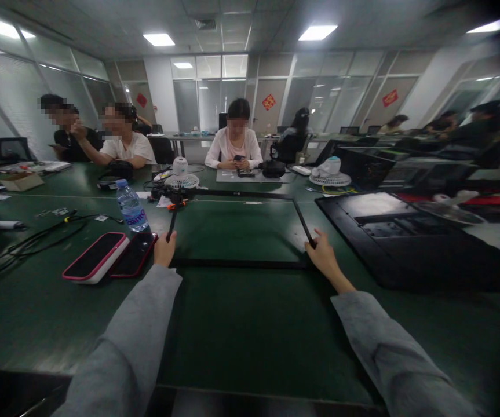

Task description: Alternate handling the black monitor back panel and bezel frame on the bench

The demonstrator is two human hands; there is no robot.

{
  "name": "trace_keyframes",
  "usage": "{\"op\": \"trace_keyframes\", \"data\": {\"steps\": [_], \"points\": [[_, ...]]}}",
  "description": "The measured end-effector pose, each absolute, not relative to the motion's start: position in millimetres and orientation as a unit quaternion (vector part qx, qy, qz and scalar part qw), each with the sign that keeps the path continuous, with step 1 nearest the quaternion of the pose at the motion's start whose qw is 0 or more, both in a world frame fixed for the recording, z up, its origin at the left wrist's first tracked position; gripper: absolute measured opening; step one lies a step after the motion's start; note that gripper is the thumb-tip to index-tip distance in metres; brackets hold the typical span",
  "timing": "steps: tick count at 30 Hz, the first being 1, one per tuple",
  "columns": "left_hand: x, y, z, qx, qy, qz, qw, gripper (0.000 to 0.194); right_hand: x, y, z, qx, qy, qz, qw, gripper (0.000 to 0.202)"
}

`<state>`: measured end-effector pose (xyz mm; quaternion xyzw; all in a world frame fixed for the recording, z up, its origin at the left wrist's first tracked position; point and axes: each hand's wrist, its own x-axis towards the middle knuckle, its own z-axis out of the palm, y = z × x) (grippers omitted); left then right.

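A thin black rectangular frame is above the green table, whose surface shows through its open middle. My left hand is closed round the frame's left side. On the right side, my right hand grips the frame near its lower corner, thumb and fingers pressed on the bar. A small black and orange tool is at the frame's far left corner; whether it touches the frame I cannot tell.
Left of the frame are a water bottle, two red-edged phones and black cables. A large black panel lies on the right. Beyond are small white fans and a seated person.
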<state>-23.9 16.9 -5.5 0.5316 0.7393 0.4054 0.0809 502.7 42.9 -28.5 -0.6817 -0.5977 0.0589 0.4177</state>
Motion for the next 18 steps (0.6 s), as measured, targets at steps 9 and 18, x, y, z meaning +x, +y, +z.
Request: {"op": "trace_keyframes", "data": {"steps": [9, 18], "points": [[-27.1, 17.3, -8.9, 0.535, 0.757, 0.361, 0.102, 0.031, 514.4, 61.4, -50.5, -0.586, -0.605, 0.183, 0.507, 0.062], [-28.3, 11.4, -9.2, 0.586, 0.761, 0.276, 0.026, 0.038, 509.4, 54.8, -44.7, -0.603, -0.637, 0.119, 0.464, 0.048]]}}
